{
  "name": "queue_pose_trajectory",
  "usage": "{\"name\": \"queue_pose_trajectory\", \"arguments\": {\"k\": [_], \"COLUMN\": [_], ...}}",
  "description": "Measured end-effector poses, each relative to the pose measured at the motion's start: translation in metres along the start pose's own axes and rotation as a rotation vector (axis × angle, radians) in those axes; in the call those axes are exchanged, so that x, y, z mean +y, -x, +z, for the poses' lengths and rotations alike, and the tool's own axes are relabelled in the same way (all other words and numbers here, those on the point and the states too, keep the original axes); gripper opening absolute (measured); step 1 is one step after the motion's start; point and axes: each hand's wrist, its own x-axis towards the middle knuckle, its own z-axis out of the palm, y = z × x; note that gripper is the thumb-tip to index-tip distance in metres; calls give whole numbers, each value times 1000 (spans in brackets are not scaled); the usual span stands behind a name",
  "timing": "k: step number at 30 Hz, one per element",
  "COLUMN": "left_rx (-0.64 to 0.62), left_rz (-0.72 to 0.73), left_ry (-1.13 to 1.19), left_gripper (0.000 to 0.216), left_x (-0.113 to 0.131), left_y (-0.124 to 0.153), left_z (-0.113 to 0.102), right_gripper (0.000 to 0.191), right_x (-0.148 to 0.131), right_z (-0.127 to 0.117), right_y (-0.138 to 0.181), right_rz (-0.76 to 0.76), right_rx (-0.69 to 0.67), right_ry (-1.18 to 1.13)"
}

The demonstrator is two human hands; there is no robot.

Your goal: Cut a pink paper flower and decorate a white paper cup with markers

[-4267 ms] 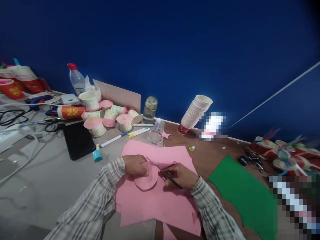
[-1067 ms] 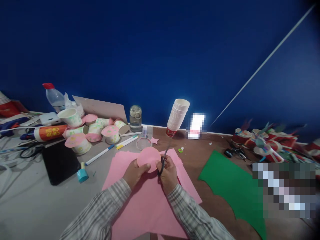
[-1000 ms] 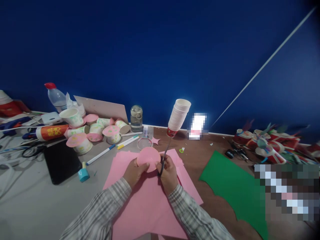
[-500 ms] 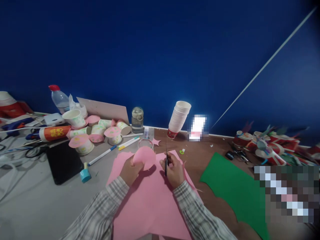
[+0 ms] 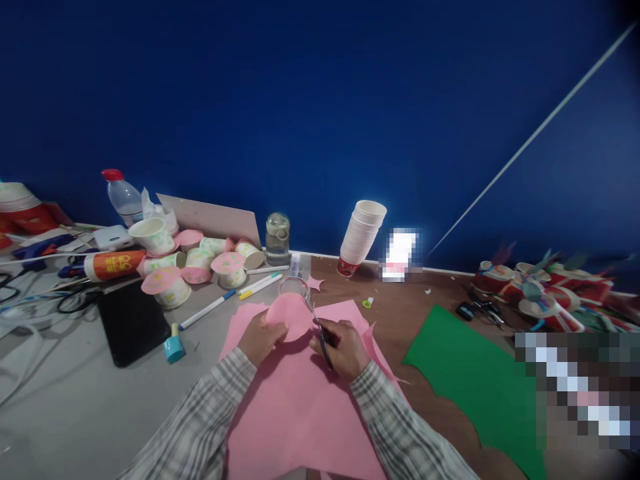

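Note:
My left hand (image 5: 261,341) pinches a round pink paper disc (image 5: 293,316) at its left edge. In my right hand (image 5: 345,350) is a pair of scissors (image 5: 324,335), my fingers closed round the black handles. The blades point up and to the left, close along the disc's right edge; whether they touch the paper I cannot tell. Both hands are over large pink paper sheets (image 5: 300,413). Just beyond the disc lies a clear tape roll (image 5: 294,288), partly hidden by it, beside a small pink paper scrap (image 5: 315,284).
Left stand several decorated paper cups (image 5: 229,269), markers (image 5: 207,310), a black tablet-like slab (image 5: 133,327) and a blue-capped bottle (image 5: 173,348). A leaning cup stack (image 5: 361,237) and glass jar (image 5: 277,239) are behind. Green paper (image 5: 470,380) lies right, near red cups (image 5: 547,310).
The scissors have turned from nearly upright to slanting left, so their blades now sit beside the disc. My right hand has turned with them; the left keeps its hold.

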Motion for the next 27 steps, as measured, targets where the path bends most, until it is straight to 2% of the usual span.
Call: {"name": "queue_pose_trajectory", "arguments": {"k": [3, 7, 13, 27], "left_rx": [138, 185, 186, 161], "left_rz": [67, 106, 111, 102], "left_ry": [45, 79, 94, 117], "left_gripper": [16, 14, 12, 10], "left_x": [2, 5, 4, 1], "left_y": [1, 1, 2, 0], "left_z": [0, 0, 0, -2], "right_gripper": [12, 6, 6, 12], "right_x": [-3, -12, -14, -8], "right_z": [-2, -5, -6, -6], "right_y": [0, 0, 0, -1], "right_rz": [-36, -39, -58, 3], "right_rx": [-20, -74, -81, -82], "right_ry": [90, 216, 283, 197]}}
